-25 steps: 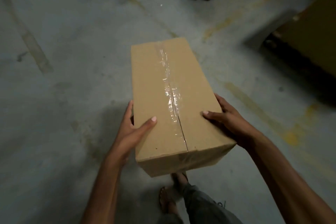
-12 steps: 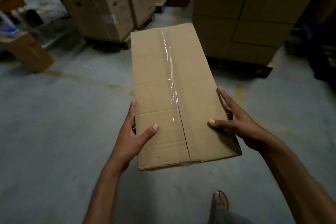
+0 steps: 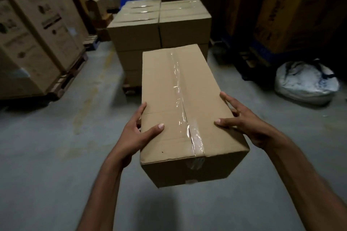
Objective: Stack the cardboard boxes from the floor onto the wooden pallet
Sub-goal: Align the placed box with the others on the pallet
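I carry a long brown cardboard box (image 3: 174,99) sealed with clear tape, held in the air in front of me. My left hand (image 3: 135,133) grips its left side with the thumb on top. My right hand (image 3: 242,120) grips the right side the same way. Straight ahead, just beyond the box, stands a stack of similar taped cardboard boxes (image 3: 159,30) on a wooden pallet (image 3: 129,86). Only the pallet's front left corner shows; the held box hides the rest.
Large printed cartons (image 3: 37,43) stand on another pallet at the left. Tall dark cartons (image 3: 291,5) on a blue pallet (image 3: 262,56) line the right side. A white sack (image 3: 306,82) lies on the concrete floor at the right.
My view has lifted from the floor and swung towards the stacked pallet, which is now closer and centred. The box stays in both hands with the same grip.
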{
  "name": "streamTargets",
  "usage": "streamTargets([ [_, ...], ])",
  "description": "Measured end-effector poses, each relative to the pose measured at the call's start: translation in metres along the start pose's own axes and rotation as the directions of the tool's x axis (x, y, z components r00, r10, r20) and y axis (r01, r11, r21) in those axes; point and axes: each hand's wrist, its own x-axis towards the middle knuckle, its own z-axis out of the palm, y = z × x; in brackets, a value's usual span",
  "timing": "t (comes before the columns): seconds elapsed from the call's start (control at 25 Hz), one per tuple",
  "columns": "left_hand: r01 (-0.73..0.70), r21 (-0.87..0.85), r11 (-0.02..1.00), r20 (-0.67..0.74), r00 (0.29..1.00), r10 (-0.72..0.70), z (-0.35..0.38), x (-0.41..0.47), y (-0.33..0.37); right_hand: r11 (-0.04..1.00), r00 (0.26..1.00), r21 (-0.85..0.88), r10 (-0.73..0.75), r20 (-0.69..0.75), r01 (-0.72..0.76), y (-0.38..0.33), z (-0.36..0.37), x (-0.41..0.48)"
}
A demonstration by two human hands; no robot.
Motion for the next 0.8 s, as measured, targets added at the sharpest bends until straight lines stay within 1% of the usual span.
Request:
streamTargets([
  [0.16,-0.019,0.028,0.999,0.121,0.992,0.016,0.062,0.097,0.052,1.0,0.992,0.022,0.023,-0.124,-0.02,-0.014,-0.087,0.043],
  [0.24,-0.015,0.071,0.997,0.169,0.986,0.003,0.085,0.148,0.074,1.0,0.984,0.012,0.03,-0.176,-0.028,-0.016,-0.119,0.073],
  [0.44,0.006,0.169,0.986,0.297,0.953,-0.057,0.135,0.282,0.109,0.998,0.963,-0.02,0.05,-0.264,-0.058,-0.018,-0.185,0.16],
  [0.52,0.0,0.194,0.981,0.348,0.935,-0.068,0.155,0.334,0.121,0.996,0.949,0.009,0.084,-0.303,-0.086,-0.023,-0.211,0.192],
  [0.68,-0.05,0.163,0.985,0.436,0.899,-0.027,0.2,0.425,0.152,0.991,0.912,0.09,0.126,-0.39,-0.098,-0.039,-0.265,0.246],
  [0.8,-0.088,0.155,0.984,0.487,0.874,0.001,0.236,0.485,0.171,0.993,0.886,0.088,0.114,-0.45,-0.083,-0.046,-0.307,0.284],
])
